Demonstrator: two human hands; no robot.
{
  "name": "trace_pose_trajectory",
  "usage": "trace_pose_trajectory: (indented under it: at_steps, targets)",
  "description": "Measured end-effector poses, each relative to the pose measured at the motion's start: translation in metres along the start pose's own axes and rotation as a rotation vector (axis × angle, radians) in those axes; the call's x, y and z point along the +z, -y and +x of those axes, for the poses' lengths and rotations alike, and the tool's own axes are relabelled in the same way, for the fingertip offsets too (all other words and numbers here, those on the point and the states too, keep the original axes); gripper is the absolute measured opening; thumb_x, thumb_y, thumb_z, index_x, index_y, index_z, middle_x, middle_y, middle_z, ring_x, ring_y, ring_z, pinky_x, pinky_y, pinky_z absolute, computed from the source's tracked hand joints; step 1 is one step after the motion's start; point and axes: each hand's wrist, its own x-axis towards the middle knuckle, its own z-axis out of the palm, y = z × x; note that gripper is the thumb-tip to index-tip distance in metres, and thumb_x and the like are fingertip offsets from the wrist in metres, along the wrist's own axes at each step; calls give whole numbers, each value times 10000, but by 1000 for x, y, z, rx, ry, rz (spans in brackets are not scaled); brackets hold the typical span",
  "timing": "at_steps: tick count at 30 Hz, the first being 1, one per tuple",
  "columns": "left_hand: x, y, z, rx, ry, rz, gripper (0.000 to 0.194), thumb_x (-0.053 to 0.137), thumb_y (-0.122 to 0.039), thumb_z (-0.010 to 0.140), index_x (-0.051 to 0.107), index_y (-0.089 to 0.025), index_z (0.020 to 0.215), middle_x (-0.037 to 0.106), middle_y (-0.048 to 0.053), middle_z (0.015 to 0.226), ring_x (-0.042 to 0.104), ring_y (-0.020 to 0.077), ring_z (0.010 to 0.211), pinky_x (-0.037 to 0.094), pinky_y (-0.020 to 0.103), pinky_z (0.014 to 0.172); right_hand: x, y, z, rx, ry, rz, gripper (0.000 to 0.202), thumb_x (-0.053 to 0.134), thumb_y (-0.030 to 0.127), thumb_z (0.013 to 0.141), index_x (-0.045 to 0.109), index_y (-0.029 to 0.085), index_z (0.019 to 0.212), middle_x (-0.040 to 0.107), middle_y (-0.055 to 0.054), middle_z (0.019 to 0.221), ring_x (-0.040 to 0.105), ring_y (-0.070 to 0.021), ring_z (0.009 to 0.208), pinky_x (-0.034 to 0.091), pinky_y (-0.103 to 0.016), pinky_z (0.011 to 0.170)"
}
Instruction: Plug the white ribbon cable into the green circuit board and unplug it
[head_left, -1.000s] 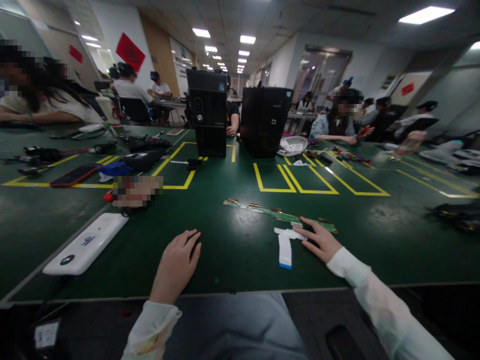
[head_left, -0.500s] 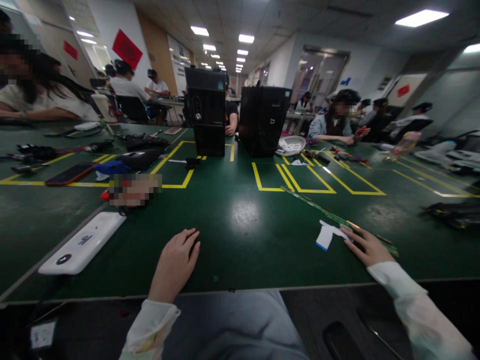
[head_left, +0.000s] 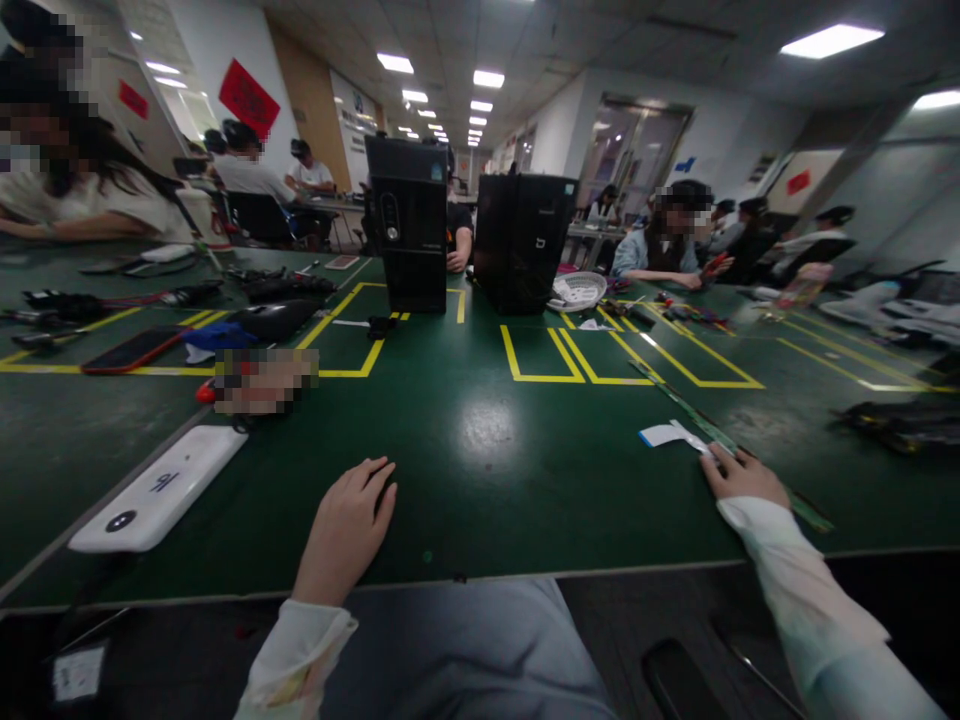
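Observation:
My left hand rests on the green table near its front edge, fingers apart and holding nothing. To the right, my right hand lies over a long, narrow green circuit strip, its fingers bent around the middle of the strip. A white ribbon cable with a blue end runs leftward from beside the fingertips. Part of the strip is hidden under the hand, and its near end shows to the right of the wrist.
Two black computer towers stand at the back. A white power bank and a phone lie left. Cables, a white basket and dark parts sit farther off. Other people sit around.
My right hand has moved slightly right, and the strip has shifted right with it and turned to a steeper angle. The ribbon cable's blue end has swung up and away. My left hand stays put.

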Motion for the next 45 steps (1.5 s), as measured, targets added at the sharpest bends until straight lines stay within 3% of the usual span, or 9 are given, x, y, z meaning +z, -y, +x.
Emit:
trace_pose_trajectory:
  at_steps: [3,7,17,23,26,28,34,45]
  targets:
    - [0,0,0,0,7,6,396,402,-326,939,627,-96,1170,634,156,1196,566,291,1131,448,449,988,-12,14,5,143,99,-20,607,274,571,919,493,239,1377,451,-194,1389,436,-380,1268,377,-510,996]
    - [0,0,0,-4,14,6,396,406,-330,940,622,-101,1179,629,152,1206,561,287,1142,446,450,993,-19,28,16,212,133,-4,620,259,575,914,469,241,1392,425,-191,1402,411,-407,1271,338,-540,1006]
    - [0,0,0,-1,13,0,393,393,-336,943,622,-112,1171,635,151,1197,568,287,1130,460,458,975,-3,32,37,284,56,74,609,301,569,888,560,205,1302,437,-245,1369,390,-435,1273,310,-617,977]
    - [0,-1,0,-4,-1,9,391,393,-327,941,624,-109,1168,638,154,1191,572,285,1126,459,454,977,3,26,37,200,-27,45,562,353,540,881,616,175,1217,485,-217,1339,402,-416,1265,338,-616,973]
    - [-1,-2,0,-1,7,9,391,396,-321,941,624,-102,1173,637,154,1191,567,286,1129,456,450,980,10,28,40,5,-90,44,501,407,462,865,630,155,1191,494,-173,1364,398,-380,1280,351,-560,1012]
    - [-1,-2,0,-2,8,9,391,399,-319,941,624,-98,1173,635,155,1193,565,288,1130,454,453,982,11,38,42,-173,-68,91,476,409,390,863,633,122,1186,538,-167,1329,447,-341,1254,377,-498,1025]
    - [0,-1,0,-19,10,1,388,398,-336,941,619,-117,1173,634,149,1201,568,284,1131,459,463,978,2,109,30,-628,-96,356,434,397,301,867,657,86,1139,618,-204,1196,567,-300,1116,453,-471,969]
    - [-2,-1,1,-25,8,-25,373,392,-339,938,628,-155,1161,638,140,1199,584,277,1120,475,454,959,-20,268,-29,-1062,-70,507,327,461,228,890,637,151,1154,621,-129,1183,540,-237,1094,459,-437,957]
